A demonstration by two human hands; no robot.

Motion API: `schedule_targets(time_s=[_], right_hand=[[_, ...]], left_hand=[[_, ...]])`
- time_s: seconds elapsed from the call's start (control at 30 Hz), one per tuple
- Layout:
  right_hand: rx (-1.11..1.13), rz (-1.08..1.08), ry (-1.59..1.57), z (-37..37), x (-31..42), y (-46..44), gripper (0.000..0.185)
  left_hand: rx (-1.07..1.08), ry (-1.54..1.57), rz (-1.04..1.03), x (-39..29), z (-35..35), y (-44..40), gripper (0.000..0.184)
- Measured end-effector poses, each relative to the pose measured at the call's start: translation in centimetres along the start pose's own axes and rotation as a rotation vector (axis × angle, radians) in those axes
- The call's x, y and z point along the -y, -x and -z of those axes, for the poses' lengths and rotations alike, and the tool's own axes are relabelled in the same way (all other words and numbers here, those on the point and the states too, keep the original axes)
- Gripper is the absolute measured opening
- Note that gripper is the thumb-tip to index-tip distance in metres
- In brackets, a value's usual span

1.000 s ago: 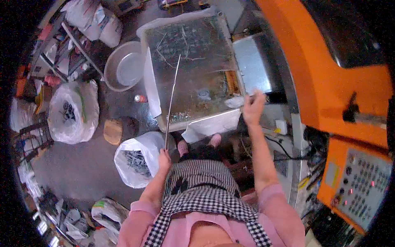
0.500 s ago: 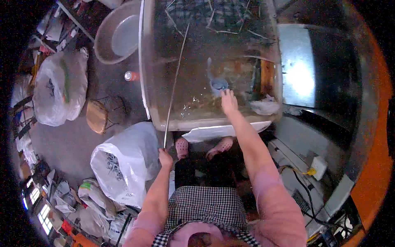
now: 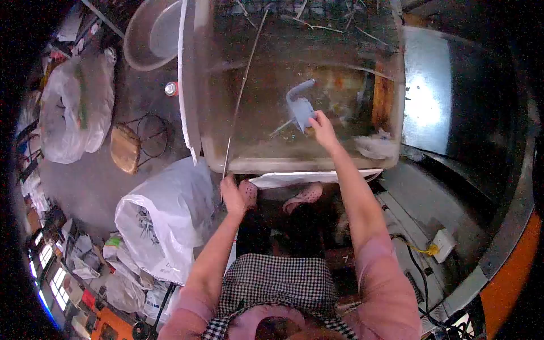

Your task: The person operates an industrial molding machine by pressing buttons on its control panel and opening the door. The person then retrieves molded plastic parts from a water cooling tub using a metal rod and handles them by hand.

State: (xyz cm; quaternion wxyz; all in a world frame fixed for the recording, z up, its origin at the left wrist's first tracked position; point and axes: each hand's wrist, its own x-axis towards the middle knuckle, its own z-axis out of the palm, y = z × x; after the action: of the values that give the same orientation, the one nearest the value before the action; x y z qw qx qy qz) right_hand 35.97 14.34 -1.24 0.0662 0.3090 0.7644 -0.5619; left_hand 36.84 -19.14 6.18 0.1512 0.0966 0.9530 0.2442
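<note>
My left hand (image 3: 231,194) is closed around the near end of a long thin metal rod (image 3: 243,82), just outside the tank's front rim. The rod slants away over the large tank (image 3: 294,164), its far end reaching toward the back. Over the tank's brownish inside, my right hand (image 3: 323,130) grips a small blue-grey cup-like scoop (image 3: 302,110). The scoop is tilted, and a curved blue-grey piece like a handle stands out from its far side. A pale streak runs from it toward the lower left; whether this is water, I cannot tell.
Thin branching sticks or wires (image 3: 317,25) lie at the tank's back. A clear plastic bag (image 3: 377,145) sits in its right front corner. Left of the tank are a white sack (image 3: 170,215), a stool (image 3: 124,148), a can (image 3: 171,89) and a basin (image 3: 133,42). A power socket (image 3: 443,243) is at right.
The scoop has tipped over, and its curved piece now shows more clearly. My left hand has moved slightly forward with the rod. The whole view has shifted a little.
</note>
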Motion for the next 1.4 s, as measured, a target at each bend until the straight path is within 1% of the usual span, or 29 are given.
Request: schedule_targets(time_s=[0.03,0.07,0.13,0.17,0.2,0.23,0.27,0.33,0.4,0.43,0.47,0.5,0.57,0.6,0.63,0.67,0.7,0.73,0.77,0.83,0.9,0.93,0.97,1.03,1.07,1.13,1.27,1.33,1.4], right_hand=[[0.053,-0.075,-0.205,0.2,-0.4,0.1,0.017],[0.053,-0.073,-0.205,0.6,0.8,0.7,0.017],[0.032,-0.304,-0.692,1.5,4.9,3.2,0.016],[0.034,-0.303,-0.691,1.5,5.7,4.1,0.016],[0.057,-0.249,-0.906,1.5,6.3,5.0,0.017],[0.08,-0.191,-1.12,1.4,6.8,5.9,0.018],[0.08,-0.189,-1.12,1.3,7.0,6.8,0.018],[0.18,-0.177,-1.127,1.1,6.9,8.0,0.018],[0.155,-0.182,-1.196,1.4,6.5,8.6,0.018],[0.133,-0.189,-1.266,1.7,6.3,9.1,0.018],[0.129,-0.218,-1.218,2.6,7.4,9.5,0.023],[0.124,-0.215,-1.221,3.3,8.0,9.5,0.023],[0.141,-0.471,-1.288,4.3,9.1,9.3,0.038],[0.142,-0.469,-1.29,4.1,9.6,9.3,0.038],[0.036,-0.56,-0.951,3.5,10.2,9.3,0.048],[-0.069,-0.633,-0.609,3.4,10.5,9.3,0.058],[-0.072,-0.629,-0.611,2.8,8.0,9.3,0.058],[-0.023,-0.378,-0.467,1.5,3.2,9.0,0.065],[-0.012,-0.278,-0.38,1.4,3.4,9.2,0.067],[-0.017,-0.08,-0.205,1.1,3.7,9.7,0.071],[-0.115,-0.316,-0.241,1.9,8.0,10.5,0.067],[-0.214,-0.259,-0.186,0.8,6.4,10.5,0.057],[-0.215,-0.256,-0.186,1.1,7.0,10.7,0.057],[-0.112,-0.289,-0.53,2.1,9.1,11.3,0.051],[-0.11,-0.288,-0.528,2.2,9.3,11.3,0.051],[-0.153,-0.144,-0.464,2.1,9.7,11.4,0.046],[-0.156,-0.116,-0.427,1.9,9.6,11.5,0.046],[-0.146,-0.094,-0.401,1.8,9.6,11.3,0.046],[-0.156,-0.108,-0.411,1.6,9.4,11.3,0.047]], left_hand=[[0.03,-0.005,-0.09,-2.6,0.2,-1.0,0.043],[0.037,0.091,-0.162,-3.9,-0.6,-1.6,0.047],[0.052,0.145,-0.357,-9.1,0.1,-3.7,0.054],[0.049,0.165,-0.425,-11.7,0.6,-4.8,0.058],[0.046,0.186,-0.494,-13.9,0.9,-5.7,0.062],[0.045,0.187,-0.494,-15.9,1.0,-6.4,0.062],[0.049,0.178,-0.468,-17.7,1.0,-6.9,0.063],[0.052,0.172,-0.446,-19.2,0.5,-7.8,0.064],[0.107,-0.016,-0.465,-19.7,-0.5,-8.0,0.058],[0.111,-0.015,-0.468,-19.6,-0.8,-8.0,0.058],[0.134,-0.054,-0.551,-19.0,-1.0,-8.2,0.053],[0.156,-0.094,-0.634,-18.9,-0.6,-8.3,0.048],[0.211,-0.051,-0.677,-18.5,-0.3,-7.6,0.046],[0.24,-0.126,-0.748,-18.1,-0.5,-7.1,0.045],[0.268,-0.201,-0.819,-17.9,-0.7,-6.7,0.045],[0.266,-0.203,-0.825,-18.0,-0.5,-6.5,0.045],[0.251,-0.231,-0.838,-18.1,-0.3,-6.2,0.045],[0.233,-0.258,-0.85,-18.3,-0.2,-6.0,0.045],[0.227,-0.259,-0.854,-19.0,0.3,-6.1,0.045],[0.237,-0.221,-0.711,-20.1,1.4,-5.9,0.046],[0.226,-0.234,-0.701,-20.4,1.1,-5.7,0.045],[0.218,-0.244,-0.69,-20.5,0.9,-5.7,0.045],[0.215,-0.244,-0.691,-20.4,0.8,-5.8,0.045],[0.227,-0.208,-0.722,-20.1,0.4,-5.9,0.043],[0.225,-0.207,-0.721,-20.3,0.4,-5.9,0.043],[0.115,-0.197,-0.713,-20.7,0.6,-5.8,0.038],[0.176,-0.18,-0.685,-21.2,1.4,-5.8,0.033],[0.329,-0.257,-0.604,-21.4,1.6,-5.9,0.044],[0.286,-0.243,-0.622,-21.3,1.5,-5.7,0.045]])
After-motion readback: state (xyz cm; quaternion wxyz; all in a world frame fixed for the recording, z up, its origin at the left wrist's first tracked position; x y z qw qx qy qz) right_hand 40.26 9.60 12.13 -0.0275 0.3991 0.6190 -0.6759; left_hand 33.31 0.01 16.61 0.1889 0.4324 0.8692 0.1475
